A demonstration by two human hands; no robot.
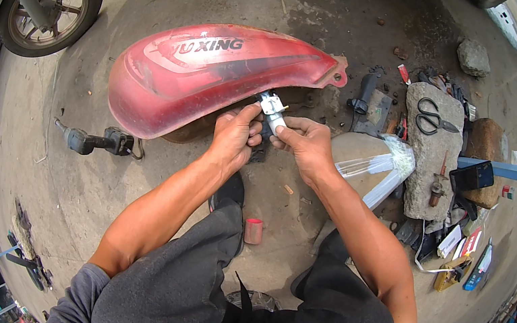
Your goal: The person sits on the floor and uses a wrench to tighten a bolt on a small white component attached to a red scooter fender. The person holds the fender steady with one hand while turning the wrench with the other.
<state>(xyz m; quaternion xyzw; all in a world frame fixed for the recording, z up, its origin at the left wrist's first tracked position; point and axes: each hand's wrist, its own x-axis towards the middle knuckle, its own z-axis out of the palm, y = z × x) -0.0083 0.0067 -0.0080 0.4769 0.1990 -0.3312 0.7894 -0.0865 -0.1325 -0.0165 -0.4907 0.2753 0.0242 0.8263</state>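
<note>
Metal fitting [272,106] pinched between left grip [233,135], right grip [310,148].

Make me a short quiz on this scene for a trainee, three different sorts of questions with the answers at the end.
1. True or false: the black scissors lie on the rough gray slab.
2. What colour is the small cylinder between the shoes? A: blue; B: red; C: yellow.
3. Which hand or hands hold the silver metal fitting at the lower edge of the red tank?

Key:
1. True.
2. B.
3. Both, the left hand and the right hand.
</note>
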